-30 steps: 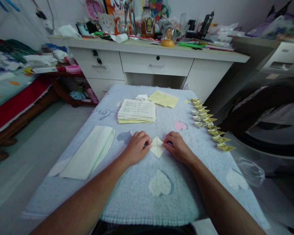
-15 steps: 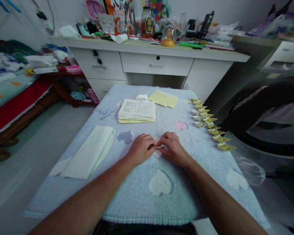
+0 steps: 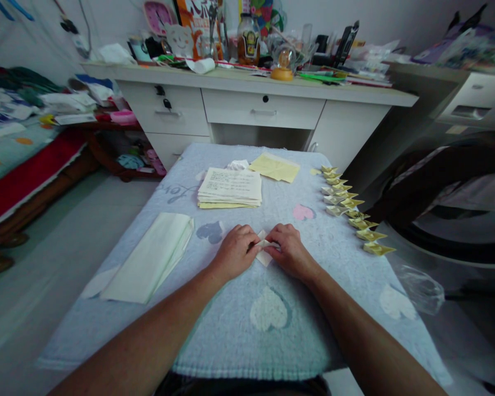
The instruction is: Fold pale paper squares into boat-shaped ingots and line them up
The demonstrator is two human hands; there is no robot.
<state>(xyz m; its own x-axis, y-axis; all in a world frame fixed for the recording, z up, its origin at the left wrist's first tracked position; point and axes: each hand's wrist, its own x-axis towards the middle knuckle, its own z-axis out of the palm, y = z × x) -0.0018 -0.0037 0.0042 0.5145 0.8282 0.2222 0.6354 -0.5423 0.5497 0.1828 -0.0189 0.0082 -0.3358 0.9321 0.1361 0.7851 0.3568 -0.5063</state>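
A small piece of folded paper (image 3: 264, 258), pale and creased, is held just above the cloth in the middle of the table. My left hand (image 3: 238, 248) pinches its left side between thumb and fingers. From the other side my right hand (image 3: 287, 246) pinches it too, the fingertips of both hands close together. Parts of the paper are covered by the fingers. Along the table's right edge stand several folded paper boats (image 3: 348, 203), yellow and whitish. Beyond my hands lies a stack of written paper sheets (image 3: 231, 187).
Yellow sheets (image 3: 275, 167) and a crumpled white tissue (image 3: 238, 164) lie behind the stack. A folded pale sheet (image 3: 150, 258) rests at left on the blue heart-patterned cloth (image 3: 214, 341). A cluttered desk (image 3: 247, 82) stands behind, a washing machine (image 3: 474, 110) at right.
My fingertips have shifted slightly on the folded paper, and its middle now shows more between them. The other things on the table have stayed in place.
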